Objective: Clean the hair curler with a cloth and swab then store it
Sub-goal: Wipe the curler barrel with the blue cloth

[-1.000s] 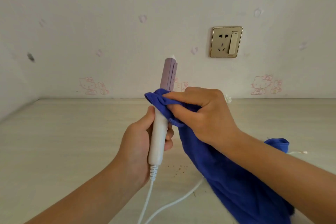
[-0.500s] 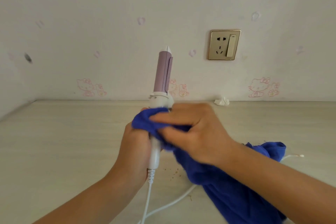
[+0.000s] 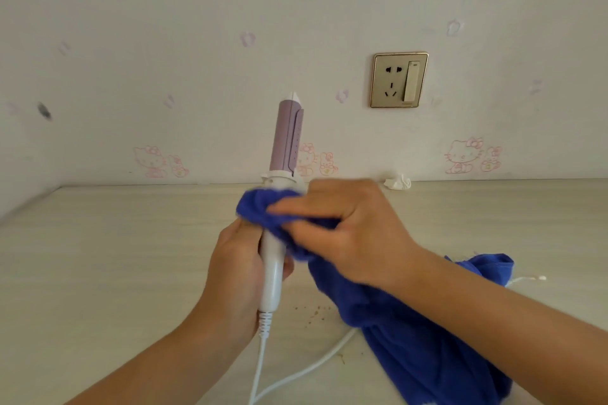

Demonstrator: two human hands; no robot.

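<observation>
The hair curler [image 3: 287, 138] stands upright in mid-view, with a lilac barrel on top and a white handle below. My left hand [image 3: 235, 270] grips the white handle from the left. My right hand [image 3: 348, 227] holds a bunched blue cloth [image 3: 411, 335] wrapped round the top of the handle, just under the white collar. The rest of the cloth hangs down to the table at the lower right. The curler's white cord [image 3: 296, 371] runs off the handle's bottom across the table.
A pale wooden table [image 3: 115, 256] meets a papered wall with a brass-coloured socket and switch [image 3: 398, 79]. A small white crumpled wad [image 3: 398, 181] lies at the wall's foot. Brown crumbs [image 3: 312, 311] dot the table under the hands. A thin white tip [image 3: 533, 278] pokes out beyond the cloth.
My right hand slid the cloth down from the lilac barrel to the top of the white handle, baring the whole barrel and collar. My left hand keeps its grip.
</observation>
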